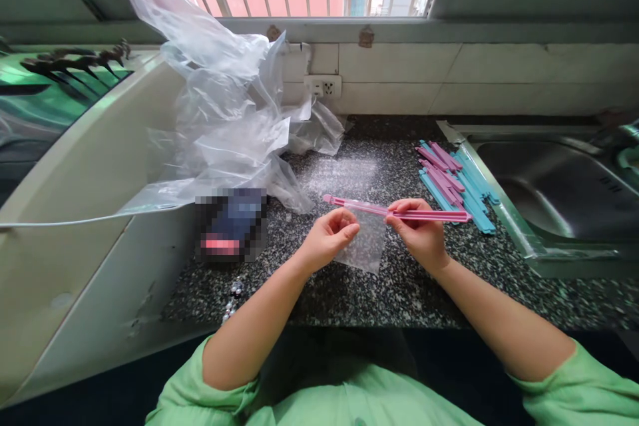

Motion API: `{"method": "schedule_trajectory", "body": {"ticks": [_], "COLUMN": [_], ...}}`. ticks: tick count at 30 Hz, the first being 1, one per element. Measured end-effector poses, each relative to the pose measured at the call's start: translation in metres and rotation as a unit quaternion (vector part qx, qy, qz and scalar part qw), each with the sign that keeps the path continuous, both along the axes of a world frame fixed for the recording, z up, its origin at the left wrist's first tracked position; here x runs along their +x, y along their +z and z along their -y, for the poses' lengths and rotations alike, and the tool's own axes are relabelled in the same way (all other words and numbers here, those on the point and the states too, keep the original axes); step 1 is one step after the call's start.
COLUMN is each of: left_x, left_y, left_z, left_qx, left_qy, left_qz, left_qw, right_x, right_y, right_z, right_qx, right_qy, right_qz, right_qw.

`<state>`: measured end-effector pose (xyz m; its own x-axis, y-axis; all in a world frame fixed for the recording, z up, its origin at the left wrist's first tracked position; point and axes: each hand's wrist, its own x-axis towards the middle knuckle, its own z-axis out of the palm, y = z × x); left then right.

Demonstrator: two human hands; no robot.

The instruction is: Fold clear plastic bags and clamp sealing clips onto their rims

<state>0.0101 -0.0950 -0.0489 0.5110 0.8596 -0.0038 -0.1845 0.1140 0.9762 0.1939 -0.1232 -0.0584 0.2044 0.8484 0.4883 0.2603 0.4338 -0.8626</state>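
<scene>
A long pink bag sealing clip (429, 215) lies level in my right hand (419, 234), with thumb and fingers pinched around its middle. From the clip's left half hangs a small clear plastic bag (367, 246), its top edge along the pink strip. My left hand (330, 237) is closed at the bag's left edge, just below the clip's left end; the fingertips are partly hidden. Right of my hands, several pink clips (442, 176) lie in a loose pile over blue clips (472, 193) on the speckled counter (309, 293).
Crumpled clear plastic sheeting (224, 106) is heaped at the left back. A phone (234, 219), partly blurred, lies before it, with shiny beads (232, 299) nearer me. At right is a steel sink (549, 180); a wall socket (323, 86) sits below the barred window.
</scene>
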Motion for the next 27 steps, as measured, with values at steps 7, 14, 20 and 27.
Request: {"method": "schedule_trajectory", "body": {"ticks": [7,14,20,27], "left_x": [0.002,0.005,0.005,0.005], "left_y": [0.002,-0.009,-0.012,-0.009], "left_z": [-0.002,-0.004,-0.006,-0.007], "left_qx": [-0.003,-0.045,-0.082,-0.137], "left_qy": [0.01,0.057,0.055,0.084], "left_qz": [-0.027,-0.02,0.011,0.047], "left_qw": [1.0,0.997,0.995,0.986], "right_x": [-0.004,-0.005,-0.006,-0.005], "right_y": [0.004,0.001,0.002,0.0], "right_z": [0.008,0.009,0.008,0.006], "right_qx": [0.01,0.007,-0.011,-0.008], "right_qy": [0.008,0.014,0.037,0.042], "right_qz": [-0.007,-0.029,-0.036,-0.028], "right_qw": [1.0,0.999,0.999,0.999]}}
